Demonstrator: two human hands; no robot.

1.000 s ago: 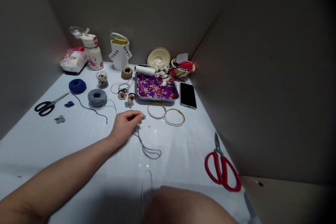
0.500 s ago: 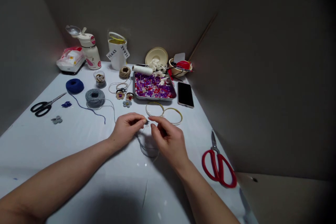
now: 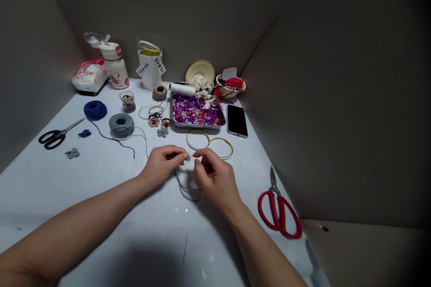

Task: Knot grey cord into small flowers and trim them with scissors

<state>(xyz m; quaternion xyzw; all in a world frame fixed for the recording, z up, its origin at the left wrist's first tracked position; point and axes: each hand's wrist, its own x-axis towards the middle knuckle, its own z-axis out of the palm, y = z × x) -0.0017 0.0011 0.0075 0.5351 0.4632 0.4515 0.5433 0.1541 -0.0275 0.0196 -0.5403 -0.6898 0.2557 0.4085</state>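
My left hand [image 3: 162, 164] and my right hand [image 3: 215, 179] meet over the middle of the white table [image 3: 101, 197]. Both are pinched, fingertips almost touching, on a small piece at the end of a grey thread [image 3: 188, 192]. The thread loops down onto the table between the two hands. Its other part runs back toward a grey yarn ball [image 3: 121, 124]. Two thin gold rings [image 3: 210, 143] lie just beyond my fingers.
A metal tray of purple and red beads [image 3: 197, 114] sits behind the rings, a black phone [image 3: 237, 120] to its right. Red scissors [image 3: 279, 210] lie at the right edge, black scissors [image 3: 55, 135] at the left. A blue yarn ball [image 3: 95, 109], bottle [image 3: 114, 60] and cups stand at the back.
My right hand came up from the bottom edge and joined the left at the thread's end. In the last half second the fingertips closed in a little more.
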